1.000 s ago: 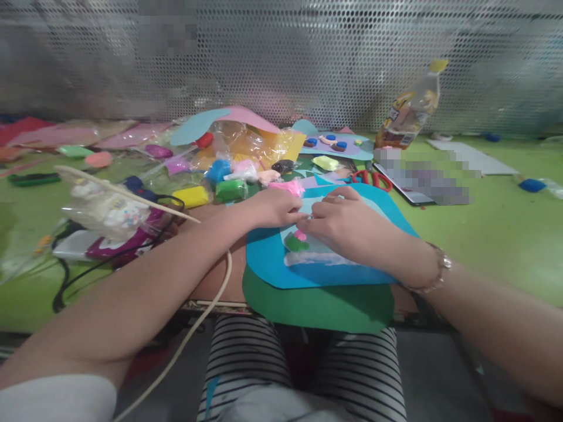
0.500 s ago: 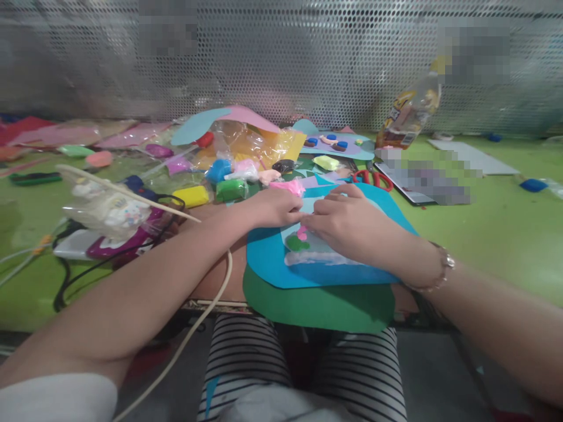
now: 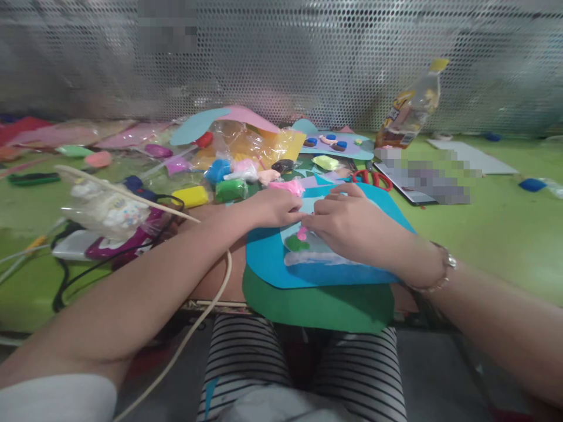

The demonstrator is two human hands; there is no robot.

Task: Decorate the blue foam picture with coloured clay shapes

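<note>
My left hand (image 3: 278,206) rests at the upper left of a blue paper sheet (image 3: 266,266), its fingers curled and closed. My right hand (image 3: 347,220) lies over the middle of the sheet with bent fingers pressed together. The fingertips of both hands meet above a pale panel on the sheet; anything between them is too small or hidden to make out. Just below the fingertips, a small pink clay piece (image 3: 301,233) sits above a green clay patch (image 3: 298,242). A streak of white clay (image 3: 303,258) runs along the panel's lower edge. Green paper (image 3: 319,308) lies under the blue sheet.
Wrapped clay, including a yellow pack (image 3: 190,196) and a green pack (image 3: 231,190), lies behind my left hand. Red-handled scissors (image 3: 373,179), a phone (image 3: 409,181) and a tilted bottle (image 3: 411,111) are beyond my right hand. A cream cord (image 3: 226,275) passes by my left forearm.
</note>
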